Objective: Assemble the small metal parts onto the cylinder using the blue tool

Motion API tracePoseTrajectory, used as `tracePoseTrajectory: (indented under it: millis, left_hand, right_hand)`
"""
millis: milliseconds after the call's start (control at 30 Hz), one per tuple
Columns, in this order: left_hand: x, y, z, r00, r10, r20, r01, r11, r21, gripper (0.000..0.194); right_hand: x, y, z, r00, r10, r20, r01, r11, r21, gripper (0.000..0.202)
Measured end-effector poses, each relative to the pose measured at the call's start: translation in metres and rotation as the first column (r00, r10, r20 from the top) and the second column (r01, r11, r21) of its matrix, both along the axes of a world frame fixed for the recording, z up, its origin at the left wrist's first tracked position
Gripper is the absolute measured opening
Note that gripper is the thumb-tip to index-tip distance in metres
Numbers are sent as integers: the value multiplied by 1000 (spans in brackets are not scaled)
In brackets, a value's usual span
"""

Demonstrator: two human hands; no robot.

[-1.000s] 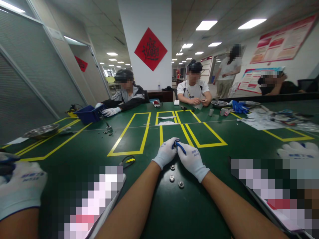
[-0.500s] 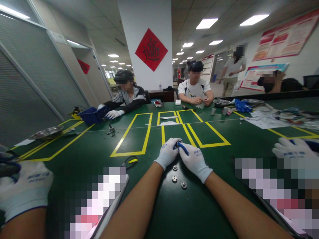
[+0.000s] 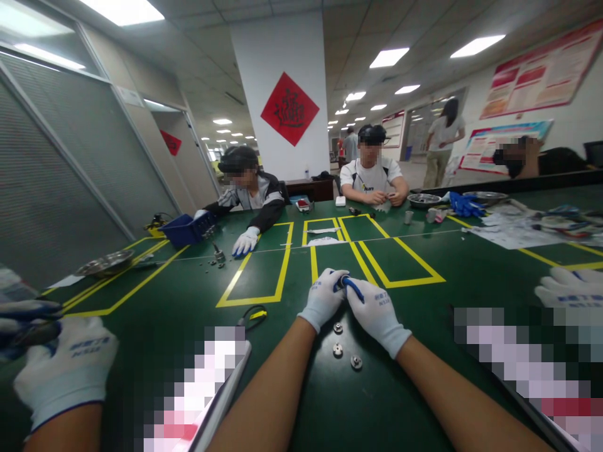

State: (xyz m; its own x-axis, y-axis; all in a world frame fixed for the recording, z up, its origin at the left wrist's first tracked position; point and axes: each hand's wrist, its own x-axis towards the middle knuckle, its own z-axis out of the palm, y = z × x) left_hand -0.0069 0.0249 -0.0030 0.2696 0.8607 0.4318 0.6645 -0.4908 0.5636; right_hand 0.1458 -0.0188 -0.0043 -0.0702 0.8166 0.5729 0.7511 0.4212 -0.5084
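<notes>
Light's all coming from overhead: rows of ceiling panels (image 3: pixel 390 58), basically blown out, worst at top left. The green table (image 3: pixel 372 408) goes pretty dim toward me, just a soft sheen near the little metal discs (image 3: pixel 338 350) and darker patches beside my forearms (image 3: pixel 264 383). Wide lens stretches the sides, so the red-and-white poster (image 3: pixel 537 75) leans hard and a co-worker's gloved hand (image 3: pixel 70 364) on the left looks huge and kinda smeary. Far background's mushy, and the slab (image 3: pixel 198 376) left of my arms is all pixel blocks.
</notes>
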Motion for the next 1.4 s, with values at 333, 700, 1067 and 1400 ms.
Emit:
tracePoseTrajectory:
  millis: [333, 700, 1067, 1400]
  left_hand:
    - [0, 5, -7, 1000, -30, 8, 30, 1000, -2, 35]
    - [1, 0, -2, 999, -12, -30, 13, 999, 29, 33]
    - [-1, -4, 6, 999, -4, -52, 5, 1000, 9, 32]
    - [2, -2, -1, 985, 16, -171, -12, 1000, 23, 36]
  right_hand:
    - [1, 2, -3, 994, -29, 105, 32, 999, -27, 32]
    - [1, 1, -2, 999, 30, 19, -31, 999, 39, 25]
    - [4, 5, 0, 993, -117, -23, 117, 992, 46, 28]
    - [0, 4, -4, 1000, -24, -10, 24, 999, -26, 36]
